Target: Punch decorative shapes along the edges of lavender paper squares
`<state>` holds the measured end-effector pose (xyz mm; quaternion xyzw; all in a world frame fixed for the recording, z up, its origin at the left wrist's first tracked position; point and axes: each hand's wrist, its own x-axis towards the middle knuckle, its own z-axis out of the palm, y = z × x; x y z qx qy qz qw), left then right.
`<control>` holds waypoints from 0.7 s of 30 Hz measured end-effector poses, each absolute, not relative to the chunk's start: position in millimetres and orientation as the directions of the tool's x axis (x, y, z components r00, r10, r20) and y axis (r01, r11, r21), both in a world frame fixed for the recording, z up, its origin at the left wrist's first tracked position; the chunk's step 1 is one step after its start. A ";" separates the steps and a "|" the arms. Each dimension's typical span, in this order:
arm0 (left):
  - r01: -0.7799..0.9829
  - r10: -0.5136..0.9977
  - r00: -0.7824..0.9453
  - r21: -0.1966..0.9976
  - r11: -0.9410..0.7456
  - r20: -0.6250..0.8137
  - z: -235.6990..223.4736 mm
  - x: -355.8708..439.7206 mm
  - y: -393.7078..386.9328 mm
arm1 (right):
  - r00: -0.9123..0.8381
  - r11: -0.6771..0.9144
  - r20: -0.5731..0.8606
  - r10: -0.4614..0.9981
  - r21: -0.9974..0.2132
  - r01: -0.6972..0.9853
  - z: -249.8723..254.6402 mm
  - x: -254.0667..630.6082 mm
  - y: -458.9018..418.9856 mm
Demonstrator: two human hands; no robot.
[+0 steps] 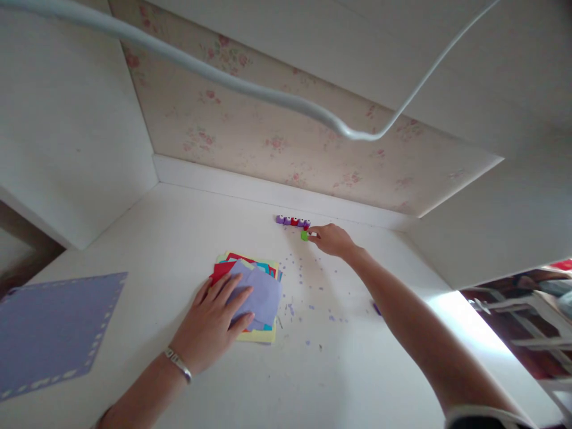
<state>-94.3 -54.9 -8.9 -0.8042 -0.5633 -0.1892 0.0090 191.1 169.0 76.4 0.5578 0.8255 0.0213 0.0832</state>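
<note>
My left hand [214, 319] lies flat, fingers apart, on a loose stack of coloured paper. A lilac sheet [266, 295] is on top, with red, blue and yellow sheets showing around it. Farther back, my right hand [333, 239] pinches a small green block [304, 236], which looks like a craft punch. Just behind it stands a short row of similar purple and red blocks [287, 220] with white and dark round tops. A small red piece [306, 227] shows between the row and my fingertips.
At the left lies a lilac sheet [58, 328] with holes along its edges. Tiny purple paper bits [291, 310] are scattered over the white tabletop [179, 226]. A dark purple object [376, 308] is partly behind my right forearm. A white cable [250, 86] hangs across the top.
</note>
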 end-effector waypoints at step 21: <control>0.902 0.906 0.282 0.233 -0.362 0.315 -8.2 -94.4 -55.8 | -0.232 0.240 -0.062 0.971 0.211 0.948 64.4 172.8 175.6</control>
